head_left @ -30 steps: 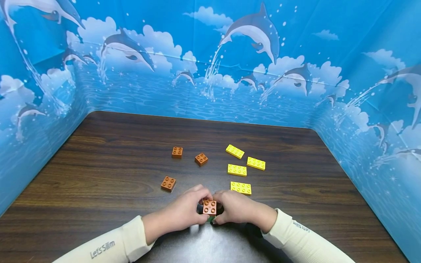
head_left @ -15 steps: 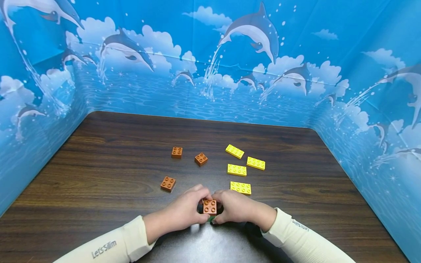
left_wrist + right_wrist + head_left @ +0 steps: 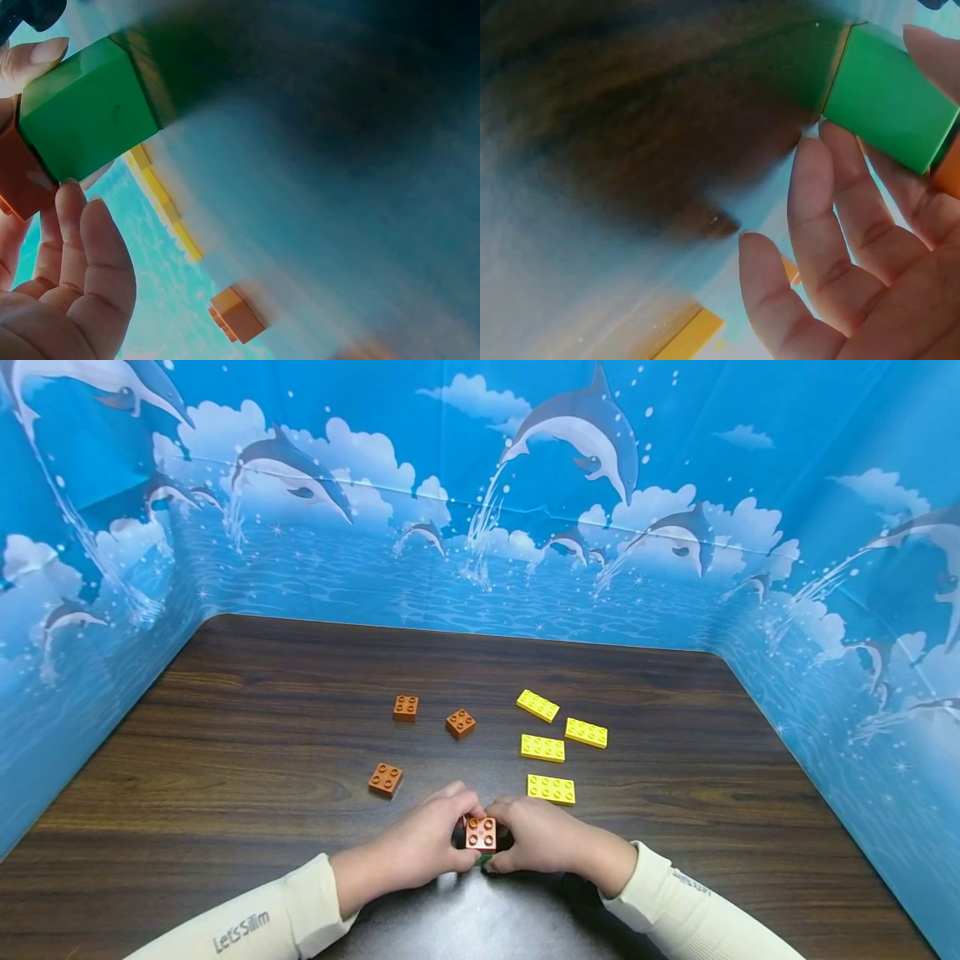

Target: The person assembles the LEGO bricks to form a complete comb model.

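Observation:
A brown building brick [image 3: 481, 835] with round studs sits on top of a green block [image 3: 90, 112], and the pair stands on the table near its front. From the left side my left hand [image 3: 420, 843] grips this stack, its thumb at the near side and its fingertips at the far side. My right hand [image 3: 543, 835] holds the same stack from the right. In the right wrist view, the thumb lies against the green block [image 3: 892, 97], while the outer fingers spread beside it. The head view hides most of the green block beneath the brown brick.
Three loose brown bricks, one nearest the left hand [image 3: 386, 780], lie on the dark wood table [image 3: 225, 735]. Several flat yellow bricks, the nearest one [image 3: 551, 789] just beyond the right hand, lie to the right. A blue dolphin-print curtain [image 3: 480, 527] encloses the back and sides.

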Demonstrator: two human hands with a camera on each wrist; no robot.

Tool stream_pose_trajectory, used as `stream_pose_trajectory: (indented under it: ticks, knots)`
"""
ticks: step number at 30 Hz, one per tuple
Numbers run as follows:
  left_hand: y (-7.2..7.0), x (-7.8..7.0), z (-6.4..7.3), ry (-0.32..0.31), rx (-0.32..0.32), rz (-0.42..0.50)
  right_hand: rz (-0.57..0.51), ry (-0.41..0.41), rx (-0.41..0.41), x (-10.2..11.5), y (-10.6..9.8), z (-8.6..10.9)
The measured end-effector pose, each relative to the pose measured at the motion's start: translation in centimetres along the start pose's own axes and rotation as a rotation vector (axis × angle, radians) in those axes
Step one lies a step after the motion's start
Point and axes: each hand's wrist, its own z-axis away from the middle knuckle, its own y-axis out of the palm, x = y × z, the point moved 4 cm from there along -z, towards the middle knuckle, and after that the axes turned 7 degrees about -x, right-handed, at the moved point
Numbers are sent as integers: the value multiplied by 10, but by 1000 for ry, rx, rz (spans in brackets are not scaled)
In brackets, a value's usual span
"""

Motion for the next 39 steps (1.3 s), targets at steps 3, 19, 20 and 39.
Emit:
stream_pose_trajectory:
  ticks: [3, 19, 20, 39]
  knots:
    - [1, 0, 1, 9, -13, 0, -4, 4, -6, 0, 0, 1]
    - [2, 1, 3, -2, -26, 23, -40, -11, -54, 2, 0, 6]
    - [2, 1, 4, -2, -31, 26, -50, -9, -66, 2, -1, 8]
    - [2, 2, 3, -30, -41, 74, -26, -36, -280, 11, -16, 28]
